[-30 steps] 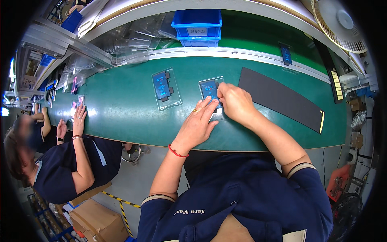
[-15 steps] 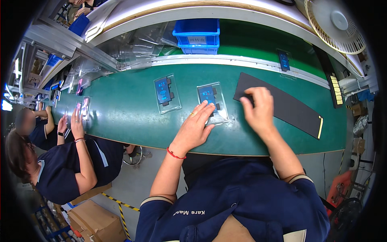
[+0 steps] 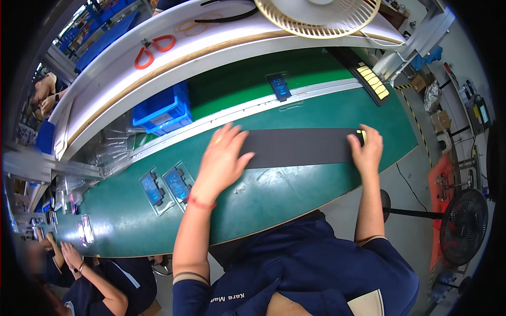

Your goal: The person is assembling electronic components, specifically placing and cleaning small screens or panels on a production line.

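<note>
A long black flat strip (image 3: 300, 148) lies on the green table. My left hand (image 3: 219, 160), fingers spread and thumb out, rests at its left end. At its right end my right hand (image 3: 369, 150) has thumb and forefinger apart on either side of a small yellow tab (image 3: 361, 135); its other fingers lie past the end. A clear plastic tray (image 3: 177, 183) holding a flat dark module with blue film is left of my left forearm. Beside it is a second clear tray (image 3: 154, 190) with a similar module.
Another blue-filmed module (image 3: 279, 87) lies by the metal rail. Blue bins (image 3: 163, 110) stand behind it to the left. A black strip with yellow pads (image 3: 373, 84) is at the far right. A white fan (image 3: 319, 16) and red-handled scissors (image 3: 154, 51) occupy the shelf. A person (image 3: 97, 282) works at left.
My view has turned right. My left hand has left the clear tray and gone to the strip's left end. My right hand has moved from that end to the yellow-tabbed end.
</note>
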